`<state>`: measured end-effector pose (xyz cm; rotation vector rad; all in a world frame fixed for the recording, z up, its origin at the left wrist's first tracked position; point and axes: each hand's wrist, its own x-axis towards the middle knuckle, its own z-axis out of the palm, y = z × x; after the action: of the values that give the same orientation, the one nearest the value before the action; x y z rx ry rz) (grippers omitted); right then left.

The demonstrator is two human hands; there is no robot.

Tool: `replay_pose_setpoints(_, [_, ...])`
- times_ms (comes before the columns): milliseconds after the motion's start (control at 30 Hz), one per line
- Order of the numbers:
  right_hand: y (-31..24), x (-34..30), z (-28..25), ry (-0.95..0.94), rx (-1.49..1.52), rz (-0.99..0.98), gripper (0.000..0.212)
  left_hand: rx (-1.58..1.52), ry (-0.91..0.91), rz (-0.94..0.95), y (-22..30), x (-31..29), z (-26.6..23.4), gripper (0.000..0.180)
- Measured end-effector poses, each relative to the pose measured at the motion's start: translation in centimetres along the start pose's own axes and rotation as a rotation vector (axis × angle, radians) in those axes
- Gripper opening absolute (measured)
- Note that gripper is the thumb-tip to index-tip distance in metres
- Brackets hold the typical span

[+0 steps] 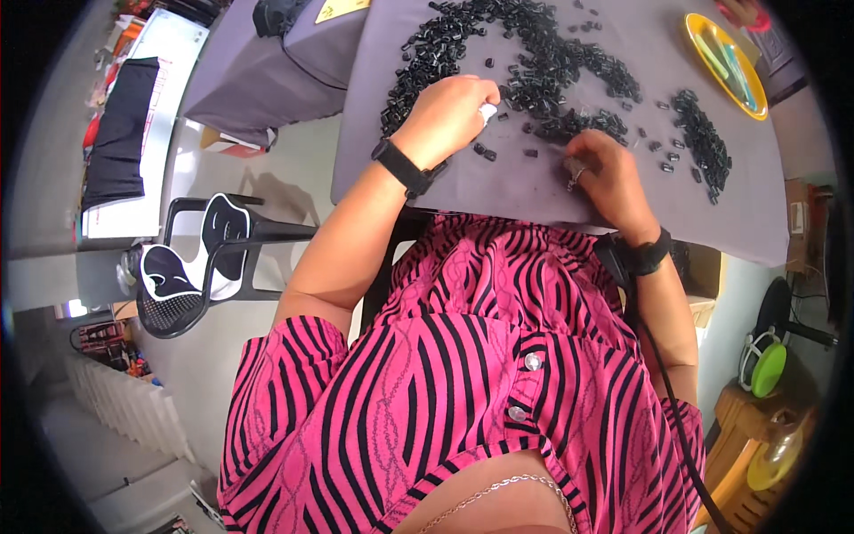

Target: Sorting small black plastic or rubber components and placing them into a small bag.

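My left hand is closed beside a large heap of small black plastic pieces. At its fingertips a small white thing shows, too little of it to tell what it is. To the right, my right hand hovers or rests low over the cloth with fingers curled together; a small silvery, shiny thing shows at them, either worn or held. Several loose black pieces lie between and around the hands. What sits inside either grip is hidden.
A grey-purple cloth covers the table. A smaller pile of black pieces lies at right, below a yellow-rimmed plate holding pale, long things. Another covered table stands at left, near a black chair with a black-and-white cushion.
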<state>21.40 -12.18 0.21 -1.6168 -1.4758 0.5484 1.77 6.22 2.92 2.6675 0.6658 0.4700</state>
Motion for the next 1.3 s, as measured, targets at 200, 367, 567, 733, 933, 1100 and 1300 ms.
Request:
replay_pose_setpoints(200, [-0.5, 0.0, 0.1, 0.008, -0.014, -0.035, 0.016, 0.092, -0.066, 0.023, 0.9, 0.6, 1.3, 0.015])
replay_pose_setpoints(367, [-0.3, -0.3, 0.0, 0.002, -0.066, -0.018, 0.015, 0.188, -0.109, 0.059, 1.6, 0.7, 1.8, 0.007])
replay_pose_setpoints(567, [-0.1, -0.4, 0.1, -0.002, -0.05, 0.012, 0.015, 0.221, -0.022, 0.072, 2.3, 0.5, 2.2, 0.006])
replay_pose_setpoints(733, [-0.5, -0.4, 0.2, 0.023, 0.001, -0.037, 0.017, 0.13, 0.025, 0.089, 3.1, -0.1, 1.9, 0.007])
replay_pose_setpoints(933, [-0.2, -0.8, 0.2, 0.011, 0.004, -0.018, 0.017, -0.227, 0.066, 0.092, 3.4, -1.6, 0.9, 0.029])
replay_pose_setpoints(1100, [0.6, -0.6, 0.2, 0.017, -0.004, 0.025, 0.02, -0.795, -0.121, -0.163, 3.2, -3.5, 1.0, 0.011])
replay_pose_setpoints(1300, [-0.2, 0.1, 0.2, 0.024, -0.06, 0.005, 0.02, -1.06, -0.133, -0.388, 2.0, -5.2, 1.2, 0.014])
